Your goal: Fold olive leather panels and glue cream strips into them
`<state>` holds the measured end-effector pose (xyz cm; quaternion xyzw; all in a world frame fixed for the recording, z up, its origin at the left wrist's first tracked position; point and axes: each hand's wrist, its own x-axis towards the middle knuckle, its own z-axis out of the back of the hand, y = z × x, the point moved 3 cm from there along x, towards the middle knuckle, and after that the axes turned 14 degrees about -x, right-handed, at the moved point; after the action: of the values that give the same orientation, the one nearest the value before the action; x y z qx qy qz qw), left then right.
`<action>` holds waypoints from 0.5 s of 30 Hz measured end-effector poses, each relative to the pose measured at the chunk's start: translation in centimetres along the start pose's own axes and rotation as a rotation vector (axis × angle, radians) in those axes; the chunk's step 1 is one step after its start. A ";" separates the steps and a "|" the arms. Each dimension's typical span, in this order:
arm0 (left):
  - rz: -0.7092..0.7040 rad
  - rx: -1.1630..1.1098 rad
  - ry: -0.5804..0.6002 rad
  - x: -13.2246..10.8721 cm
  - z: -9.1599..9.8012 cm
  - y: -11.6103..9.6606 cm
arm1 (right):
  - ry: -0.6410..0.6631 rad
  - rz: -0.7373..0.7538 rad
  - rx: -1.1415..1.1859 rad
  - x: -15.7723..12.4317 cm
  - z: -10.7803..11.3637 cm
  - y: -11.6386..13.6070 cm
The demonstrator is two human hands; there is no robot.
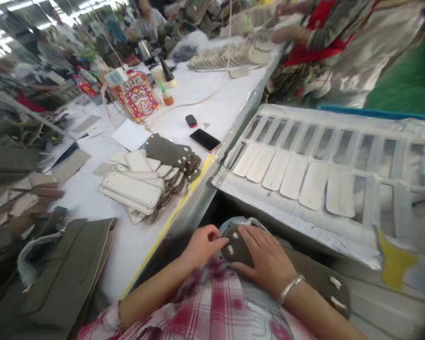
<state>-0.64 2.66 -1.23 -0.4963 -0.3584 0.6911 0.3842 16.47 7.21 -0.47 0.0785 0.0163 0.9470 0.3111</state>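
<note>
Holding a flat olive strap piece [318, 278] in the lap, right at the bottom of the shot, below the table's near edge. The left hand [203, 243] has its fingertips pinched on the rounded end, just beside the small white tabs [230, 249]. The right hand [267, 259], the one with the bracelet [290, 287], lies spread flat on top, pressing it down rather than gripping.

My guess on handling: light, thin and semi-stiff, like faced leather or board. It'll flex along its length but shouldn't flop. The surface looks matte, so not slippery. I'd take it by the long edges or the rounded ends and stay off the tabs, since they look stuck on.

Further out, a messy stack of similar pieces [141, 186], white and olive, sits near the near edge of the table [134, 245]. To the right, a foil-covered rack [255, 198] carries a row of white pieces [293, 177] laid side by side. A phone [204, 140] lies by the table's right edge, with a red patterned bag [138, 97] beyond it. At the far end, a co-worker's hand [286, 33] is over another spread of pieces.
</note>
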 end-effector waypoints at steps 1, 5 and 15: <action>-0.003 0.007 0.015 0.2 0.0 -0.1 | 0.011 -0.006 0.002 0.0 0.0 -0.1; -0.024 0.005 0.073 1.0 0.1 -0.2 | 0.060 -0.030 0.015 0.1 -0.1 -0.3; -0.066 -0.054 0.259 2.6 0.5 0.9 | 0.138 -0.037 0.013 0.6 -0.5 0.0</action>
<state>-1.78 4.51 -2.92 -0.5797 -0.3403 0.5983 0.4361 15.95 7.57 -0.87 0.0146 0.0453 0.9441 0.3262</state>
